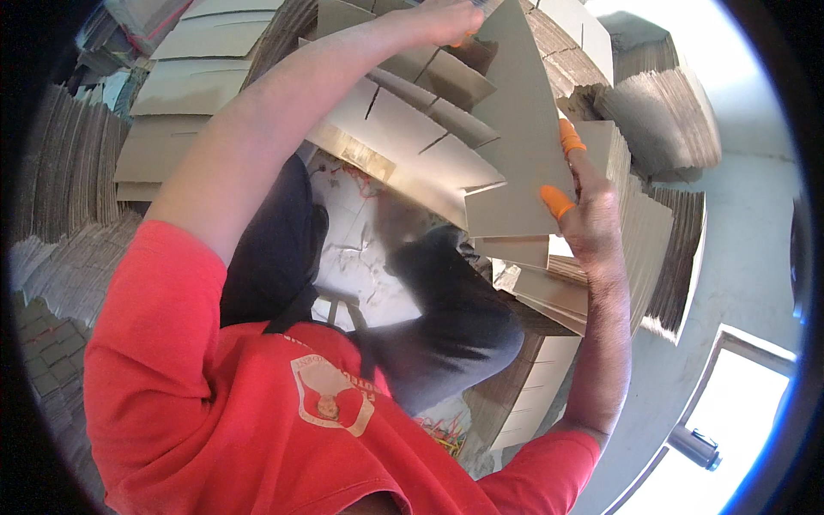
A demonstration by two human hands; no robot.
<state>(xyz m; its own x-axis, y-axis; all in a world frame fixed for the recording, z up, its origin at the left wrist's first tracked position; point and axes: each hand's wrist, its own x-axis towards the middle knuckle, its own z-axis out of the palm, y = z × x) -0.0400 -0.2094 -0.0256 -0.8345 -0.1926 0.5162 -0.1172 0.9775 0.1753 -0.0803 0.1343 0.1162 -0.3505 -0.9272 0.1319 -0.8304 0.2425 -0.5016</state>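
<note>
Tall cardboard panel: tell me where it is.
In the head view, the panel is upper right of centre, beside slotted cardboard dividers, its edge in the right hand.

Red short-sleeved T-shirt (249, 438), printed chest emblem (330, 399); dark trousers (463, 339); orange fingertip covers (558, 202) on right hand (596, 219).

Left hand (448, 23): cropped by upper edge, finger detail indeterminate. Right hand (594, 213): fingers beyond thumb and index hidden. Cardboard sheet (520, 112): tip cut off above.

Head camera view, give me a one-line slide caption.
Right hand in orange finger covers holding a cardboard sheet, left hand near its far end, slotted cardboard pieces alongside.
</note>
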